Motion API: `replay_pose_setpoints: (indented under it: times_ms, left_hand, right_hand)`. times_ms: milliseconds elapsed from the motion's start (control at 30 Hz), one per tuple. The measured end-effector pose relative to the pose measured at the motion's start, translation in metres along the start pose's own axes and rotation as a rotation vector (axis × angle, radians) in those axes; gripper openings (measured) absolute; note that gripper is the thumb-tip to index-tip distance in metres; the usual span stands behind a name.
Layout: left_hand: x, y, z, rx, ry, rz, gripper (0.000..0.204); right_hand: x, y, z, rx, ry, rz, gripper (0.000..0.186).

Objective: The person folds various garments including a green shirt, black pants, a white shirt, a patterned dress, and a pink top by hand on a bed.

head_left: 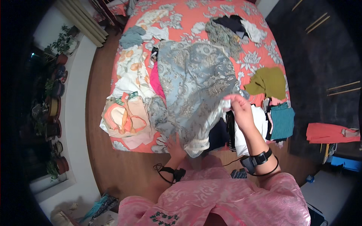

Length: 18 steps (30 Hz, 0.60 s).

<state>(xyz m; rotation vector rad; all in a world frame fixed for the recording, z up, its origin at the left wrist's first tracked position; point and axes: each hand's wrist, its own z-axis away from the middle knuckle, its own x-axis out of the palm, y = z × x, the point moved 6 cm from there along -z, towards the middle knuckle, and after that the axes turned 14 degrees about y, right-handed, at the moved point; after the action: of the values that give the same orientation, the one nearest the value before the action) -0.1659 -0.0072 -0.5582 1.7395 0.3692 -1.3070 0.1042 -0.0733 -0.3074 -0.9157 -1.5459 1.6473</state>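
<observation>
A large grey-blue cloth with a silvery floral pattern [188,75] lies spread over the middle of the bed, toward its near edge. My right hand [240,107] is closed in a pinch on the cloth's right edge and holds that part raised. The near corner, with a pale border, hangs over the bed's front edge. My left hand [175,147] rests low by the cloth's near left side, fingers spread and touching the bedding or the cloth's edge. I cannot tell what kind of textile it is.
The bed has a coral floral sheet [256,22]. Left of the cloth sits a pile of peach and white garments [126,120]. On the right are an olive garment [267,83], a folded teal garment [283,121] and white clothing [258,120]. Potted plants [52,128] line the left sill.
</observation>
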Motion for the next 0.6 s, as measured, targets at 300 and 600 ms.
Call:
replay_pose_setpoints:
  times_ms: [300,600]
  left_hand:
    - [-0.113,0.092,-0.083,-0.069,0.383,0.146,0.103]
    - [-0.248,0.187,-0.073,0.581,0.649,0.46,0.109]
  right_hand:
    - [0.078,-0.245,-0.007,-0.626,-0.068,-0.283,0.026]
    - [0.073,-0.39,0.081,-1.101,-0.056,-0.359,0.027]
